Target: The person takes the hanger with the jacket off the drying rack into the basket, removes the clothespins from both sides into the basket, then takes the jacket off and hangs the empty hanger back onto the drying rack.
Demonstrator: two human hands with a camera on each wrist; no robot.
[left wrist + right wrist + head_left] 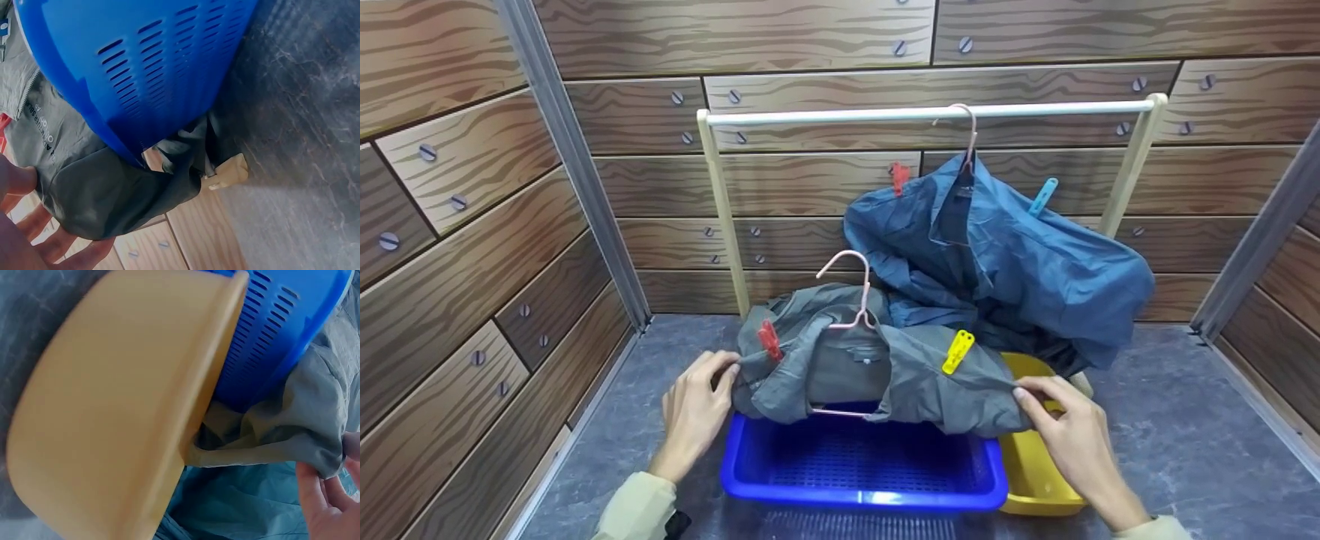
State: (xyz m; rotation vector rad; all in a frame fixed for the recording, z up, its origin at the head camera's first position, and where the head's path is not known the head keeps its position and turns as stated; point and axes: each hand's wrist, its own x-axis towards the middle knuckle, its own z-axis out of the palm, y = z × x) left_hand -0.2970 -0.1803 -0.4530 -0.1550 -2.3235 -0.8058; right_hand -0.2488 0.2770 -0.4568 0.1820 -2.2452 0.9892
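A grey jacket (919, 382) lies across the back of the blue basket (864, 498), a pink hanger (865, 296) standing up out of its open collar. One red clothespin (769, 340) and one yellow clothespin (958, 352) are clipped on its shoulders. My left hand (695, 409) pinches the jacket's left edge between thumb and fingers; the left wrist view shows the cloth (107, 191) drooping past the fingertips. At the opposite edge, my right hand (1072, 435) pinches the fabric, seen also bunched in the fingers (312, 489) in the right wrist view.
Behind, a blue jacket (1035, 262) hangs by its hanger (973, 135) from the rack's white bar (825, 117), with a red clothespin (899, 178) and a light-blue one (1043, 196) on it. A yellow basin (1039, 472) stands right of the basket. Wood-patterned walls (472, 262) enclose the sides.
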